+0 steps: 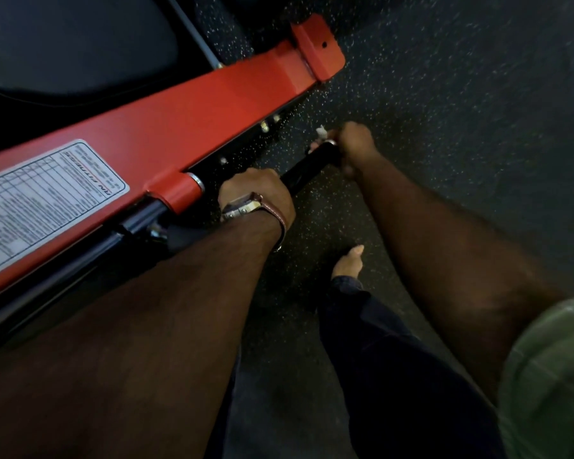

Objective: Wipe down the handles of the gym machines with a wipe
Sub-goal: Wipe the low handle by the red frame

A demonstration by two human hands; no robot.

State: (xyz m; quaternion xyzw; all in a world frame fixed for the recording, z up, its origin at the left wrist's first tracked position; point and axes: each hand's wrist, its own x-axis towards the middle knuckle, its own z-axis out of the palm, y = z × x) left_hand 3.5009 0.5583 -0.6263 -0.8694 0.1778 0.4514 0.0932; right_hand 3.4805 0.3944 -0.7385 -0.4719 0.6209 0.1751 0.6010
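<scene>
A black handle sticks out from the red arm of a gym machine, slanting up to the right. My left hand, with a watch on its wrist, grips the handle near the red collar. At the handle's far end my right hand is wrapped around it. A small bit of white wipe pokes out beside the fingers of that hand. Most of the wipe is hidden under the hand.
A white label with a chart is stuck on the red arm. A dark padded seat lies at top left. Speckled black rubber floor fills the right side. My bare foot and dark trouser leg are below the handle.
</scene>
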